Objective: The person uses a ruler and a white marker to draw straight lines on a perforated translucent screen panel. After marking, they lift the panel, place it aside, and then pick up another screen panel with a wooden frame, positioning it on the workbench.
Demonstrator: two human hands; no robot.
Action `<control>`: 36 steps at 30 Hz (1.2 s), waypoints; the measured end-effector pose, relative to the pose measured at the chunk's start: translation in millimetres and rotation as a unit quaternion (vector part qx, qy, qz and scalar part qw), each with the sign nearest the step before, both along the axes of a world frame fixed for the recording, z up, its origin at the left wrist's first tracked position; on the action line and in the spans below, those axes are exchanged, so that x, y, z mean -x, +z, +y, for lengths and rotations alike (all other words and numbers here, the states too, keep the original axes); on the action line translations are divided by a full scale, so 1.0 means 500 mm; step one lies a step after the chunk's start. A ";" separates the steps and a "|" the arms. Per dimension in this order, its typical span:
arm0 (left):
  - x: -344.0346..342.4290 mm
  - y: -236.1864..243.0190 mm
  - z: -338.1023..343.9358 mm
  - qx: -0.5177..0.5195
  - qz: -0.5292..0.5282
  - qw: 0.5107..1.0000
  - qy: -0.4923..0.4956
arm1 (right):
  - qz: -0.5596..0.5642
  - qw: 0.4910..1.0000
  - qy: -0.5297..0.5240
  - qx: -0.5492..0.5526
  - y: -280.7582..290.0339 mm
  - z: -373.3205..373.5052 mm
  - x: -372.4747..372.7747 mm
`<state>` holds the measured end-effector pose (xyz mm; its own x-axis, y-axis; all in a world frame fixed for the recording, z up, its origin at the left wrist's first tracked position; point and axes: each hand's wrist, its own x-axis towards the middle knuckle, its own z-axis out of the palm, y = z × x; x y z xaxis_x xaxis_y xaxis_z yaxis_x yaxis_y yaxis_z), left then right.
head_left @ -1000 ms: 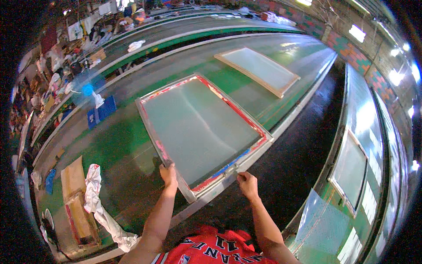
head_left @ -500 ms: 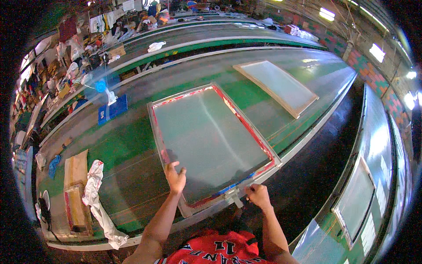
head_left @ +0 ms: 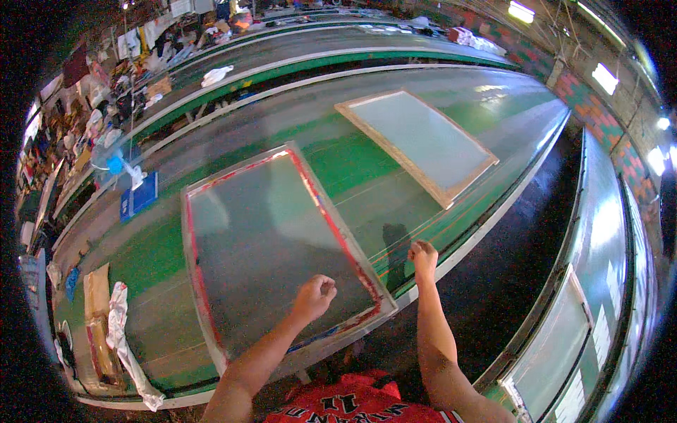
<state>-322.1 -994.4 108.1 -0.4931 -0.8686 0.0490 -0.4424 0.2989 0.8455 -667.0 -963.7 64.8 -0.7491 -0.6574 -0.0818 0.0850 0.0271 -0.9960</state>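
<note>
Cardboard lies well L of the red-edged screen, wht cloth btwn them. Blue flat item: L of screen, toward its far end. Screen itself flat on grn table. L hand over screen's near R part, fingers curled in; can't tell if touching. R hand just R of screen, loose fist. Wood-framed screen beyond, R of it. Third screen well R.

Fingers curled, forearms outstretched
</note>
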 end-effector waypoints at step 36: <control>0.255 0.008 -0.021 -0.462 0.346 0.814 0.066 | 0.521 0.853 -0.010 -0.035 0.139 -0.018 0.001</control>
<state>-449.6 -1005.2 112.2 -0.5240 -0.7357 -0.4292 0.2588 -0.6176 0.7427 -667.4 -972.6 134.3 -0.4509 -0.6640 0.5965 -0.8437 0.0989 -0.5277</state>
